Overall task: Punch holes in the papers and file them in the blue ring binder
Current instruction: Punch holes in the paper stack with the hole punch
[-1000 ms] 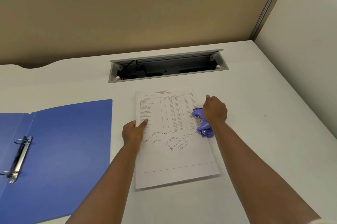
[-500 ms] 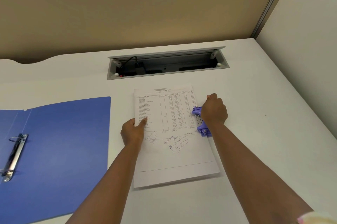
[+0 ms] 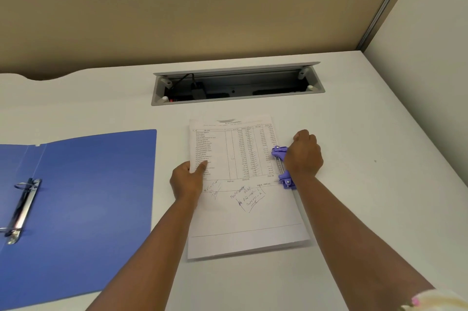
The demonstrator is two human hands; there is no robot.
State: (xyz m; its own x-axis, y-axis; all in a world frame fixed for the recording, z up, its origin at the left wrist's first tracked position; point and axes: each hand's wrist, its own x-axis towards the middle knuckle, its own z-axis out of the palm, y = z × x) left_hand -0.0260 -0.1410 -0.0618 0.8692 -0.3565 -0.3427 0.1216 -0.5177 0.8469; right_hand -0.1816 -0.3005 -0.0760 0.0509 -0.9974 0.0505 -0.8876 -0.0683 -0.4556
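Observation:
A stack of printed papers (image 3: 243,222) with blue handwriting lies in the middle of the white desk. My left hand (image 3: 186,181) holds the stack's left edge, thumb on top of the sheet. A purple hole punch (image 3: 281,166) sits on the stack's right edge. My right hand (image 3: 305,155) is curled over the punch and presses down on it, hiding most of it. The blue ring binder (image 3: 96,196) lies open at the left, its metal ring mechanism (image 3: 22,207) near the frame's left edge.
A grey cable tray recess (image 3: 238,85) with a black plug and cord is set into the desk (image 3: 367,184) behind the papers. A beige partition wall stands at the back, a white panel (image 3: 417,57) at the right.
Both hands stay in place on the papers and the punch. The camera view shifted slightly, so the binder sits a little further left in frame.

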